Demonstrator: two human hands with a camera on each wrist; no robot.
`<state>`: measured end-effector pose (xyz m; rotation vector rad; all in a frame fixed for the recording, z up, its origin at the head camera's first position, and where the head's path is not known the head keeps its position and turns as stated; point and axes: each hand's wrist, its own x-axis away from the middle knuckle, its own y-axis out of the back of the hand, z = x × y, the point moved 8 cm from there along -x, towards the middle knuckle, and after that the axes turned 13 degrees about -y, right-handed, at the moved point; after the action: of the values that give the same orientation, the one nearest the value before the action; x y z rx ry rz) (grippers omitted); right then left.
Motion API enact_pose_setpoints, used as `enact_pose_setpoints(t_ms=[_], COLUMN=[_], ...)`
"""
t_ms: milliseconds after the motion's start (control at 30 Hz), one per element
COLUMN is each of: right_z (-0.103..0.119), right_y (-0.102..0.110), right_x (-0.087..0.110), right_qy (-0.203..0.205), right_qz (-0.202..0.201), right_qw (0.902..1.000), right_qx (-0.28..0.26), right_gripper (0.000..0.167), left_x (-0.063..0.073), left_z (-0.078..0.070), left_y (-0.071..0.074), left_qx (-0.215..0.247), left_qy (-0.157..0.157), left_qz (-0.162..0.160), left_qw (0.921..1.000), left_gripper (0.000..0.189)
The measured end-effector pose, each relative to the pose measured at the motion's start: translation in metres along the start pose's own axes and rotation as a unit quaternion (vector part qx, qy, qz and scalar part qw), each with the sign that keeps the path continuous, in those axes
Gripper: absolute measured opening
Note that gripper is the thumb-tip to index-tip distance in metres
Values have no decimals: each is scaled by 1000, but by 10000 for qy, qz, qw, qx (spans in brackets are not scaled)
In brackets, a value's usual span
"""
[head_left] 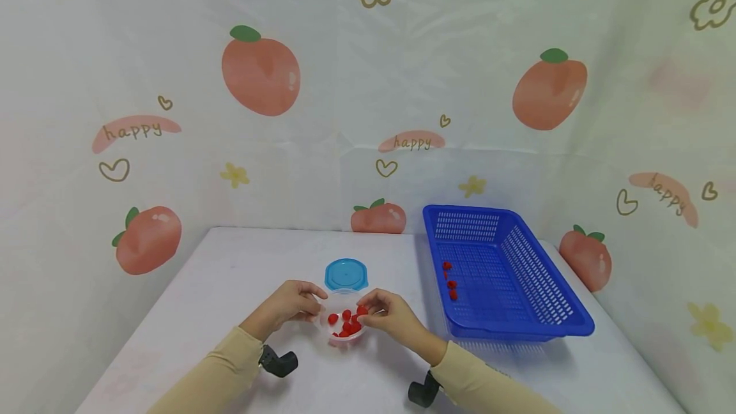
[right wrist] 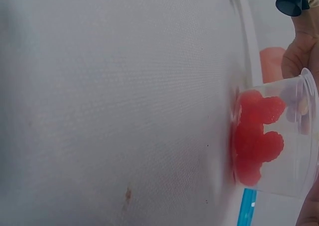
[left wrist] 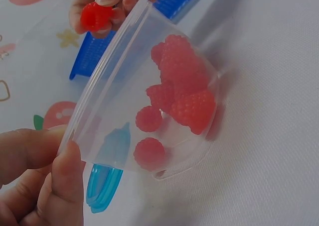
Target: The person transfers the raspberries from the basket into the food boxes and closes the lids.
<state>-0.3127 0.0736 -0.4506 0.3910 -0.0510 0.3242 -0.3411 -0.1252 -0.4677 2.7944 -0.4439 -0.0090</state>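
Where the head view looks down on the white table (head_left: 247, 260), a clear container (head_left: 338, 302) stands between the two hands with a heap of raspberries (head_left: 347, 326) inside. The left hand (head_left: 290, 304) is at its left rim; the right hand (head_left: 393, 318) is at the opposite side. Beyond the container lies a blue lid (head_left: 346, 273), and to the right a blue basket (head_left: 520, 332) holds a few basket berries (head_left: 452, 285) along its left side.

From the left wrist, the left thumb and fingers pinch the rim closely, while the right hand's fingertips close round a single raspberry (left wrist: 95, 17) near the opening. The step in hand appears to be filling the container; the next move seems to call for loosening that pinch over the opening while the rim is kept steady.

From the right wrist, berries sit low in the container; the right hand's grip cannot be told there.
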Motion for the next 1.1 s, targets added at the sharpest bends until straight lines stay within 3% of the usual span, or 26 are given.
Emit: enact_pose_setpoints(t_ms=[733,1100], right_z=[1,38], right_y=[-1,4], right_x=[0,25], right_qy=[75,118], right_qz=[90,207], right_qw=[9999,9997], right_qx=[35,6], right_gripper=[25,21], left_x=[0,1], left_z=[-2,-1], left_y=[-1,0], left_qx=[61,13], left_qy=[32,32], left_qz=[7,-23], left_qw=[10000,10000], left_gripper=[27,27])
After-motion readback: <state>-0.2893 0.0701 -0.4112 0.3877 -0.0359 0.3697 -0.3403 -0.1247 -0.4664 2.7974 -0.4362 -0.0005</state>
